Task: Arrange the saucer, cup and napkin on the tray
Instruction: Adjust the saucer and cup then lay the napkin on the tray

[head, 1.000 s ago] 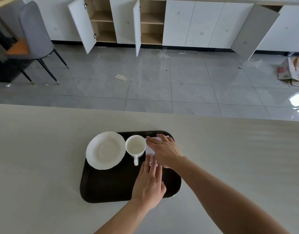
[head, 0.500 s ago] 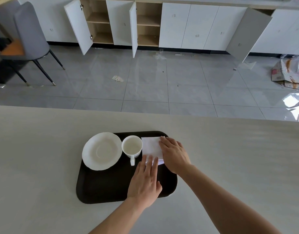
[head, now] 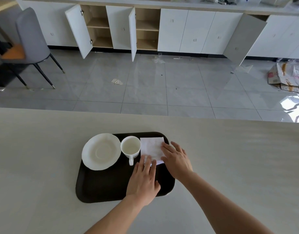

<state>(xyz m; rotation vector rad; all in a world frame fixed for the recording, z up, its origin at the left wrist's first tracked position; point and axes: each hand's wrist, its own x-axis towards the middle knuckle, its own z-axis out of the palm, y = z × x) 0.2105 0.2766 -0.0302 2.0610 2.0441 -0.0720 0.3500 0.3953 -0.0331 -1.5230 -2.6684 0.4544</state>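
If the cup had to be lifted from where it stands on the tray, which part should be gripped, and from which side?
Probably the handle, approached from the near side. The cup stands upright with its handle pointing toward the person. The saucer crowds its left and the napkin its right, so the sides give little room. The left hand rests nearest the handle.

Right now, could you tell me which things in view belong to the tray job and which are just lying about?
Belongs to the job:
tray
saucer
cup
napkin, with left hand and right hand flat on it

Just lying about:
grey chair
flattened cardboard
paper scrap on the floor
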